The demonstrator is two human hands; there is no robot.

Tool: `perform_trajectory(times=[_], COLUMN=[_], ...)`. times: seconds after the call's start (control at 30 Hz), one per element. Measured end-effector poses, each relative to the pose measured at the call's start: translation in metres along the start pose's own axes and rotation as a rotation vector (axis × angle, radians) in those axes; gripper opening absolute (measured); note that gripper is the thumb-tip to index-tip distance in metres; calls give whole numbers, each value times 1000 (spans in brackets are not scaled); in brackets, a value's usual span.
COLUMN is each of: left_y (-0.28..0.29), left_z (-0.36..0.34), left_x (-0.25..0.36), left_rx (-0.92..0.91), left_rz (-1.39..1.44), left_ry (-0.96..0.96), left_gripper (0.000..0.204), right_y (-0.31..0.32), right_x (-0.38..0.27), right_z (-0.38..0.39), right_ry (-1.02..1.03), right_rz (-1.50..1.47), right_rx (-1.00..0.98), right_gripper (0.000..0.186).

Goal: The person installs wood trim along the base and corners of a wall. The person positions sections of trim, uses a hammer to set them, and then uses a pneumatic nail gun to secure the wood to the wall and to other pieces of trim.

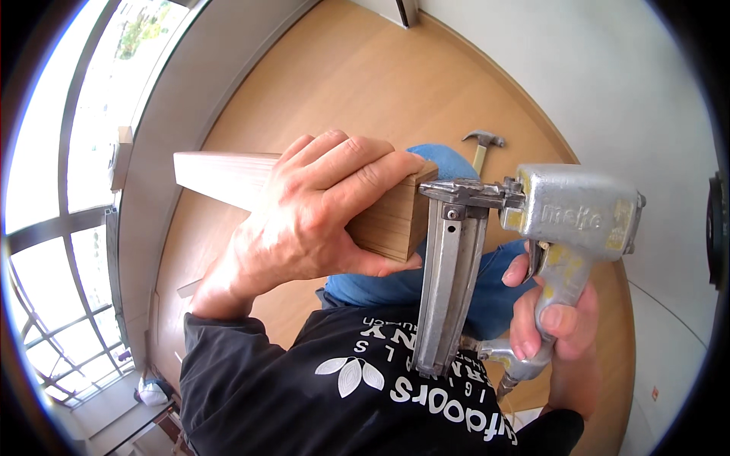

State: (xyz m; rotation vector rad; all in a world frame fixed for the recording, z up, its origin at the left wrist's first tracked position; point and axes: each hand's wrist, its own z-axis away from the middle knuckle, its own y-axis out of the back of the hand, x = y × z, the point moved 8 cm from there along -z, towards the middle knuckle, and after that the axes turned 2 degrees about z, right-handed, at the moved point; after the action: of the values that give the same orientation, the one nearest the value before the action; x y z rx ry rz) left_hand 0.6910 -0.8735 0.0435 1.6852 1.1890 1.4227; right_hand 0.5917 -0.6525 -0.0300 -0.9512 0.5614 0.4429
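Note:
My left hand (319, 205) is wrapped over a long wooden beam (391, 224), fingers across its upper side and thumb along its lower edge. The beam runs off to the left, with its end face turned to the right. In my right hand (559, 319) is a silver pneumatic nail gun (582, 209), gripped round its handle, with the index finger near the trigger. The gun's nose lies against or very close to the upper part of the beam's end; exact contact cannot be made out. Its long nail magazine (449, 296) points down toward my shirt.
A claw hammer (483, 144) lies on the wood-coloured floor (365, 83) beyond my knee (445, 159). White walls (593, 68) curve round on the right, and large windows (46, 190) stand on the left. A white bag (152, 391) sits at the lower left.

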Motion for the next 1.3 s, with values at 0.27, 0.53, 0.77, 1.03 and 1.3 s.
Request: perform_trajectory(times=[0.27,0.53,0.77,1.03,1.3], left_y=[-1,1,3,12,2], left_z=[1,0,4,13,8], left_x=[-3,-3,-4,20,63], left_rx=[-11,-5,-13,129,212], left_rz=[35,71,72,-37,238], left_ry=[-16,-14,-8,-239,-370], left_gripper=[73,72,75,77,77], right_y=[2,-1,-2,25,-14], right_x=[3,-1,-1,3,-8], right_z=[2,2,4,10,16], right_ry=[-30,-42,-25,296,458], right_rz=[-14,-6,51,165,198], right_rx=[1,-8,-39,121,199], right_gripper=[78,76,72,51,51])
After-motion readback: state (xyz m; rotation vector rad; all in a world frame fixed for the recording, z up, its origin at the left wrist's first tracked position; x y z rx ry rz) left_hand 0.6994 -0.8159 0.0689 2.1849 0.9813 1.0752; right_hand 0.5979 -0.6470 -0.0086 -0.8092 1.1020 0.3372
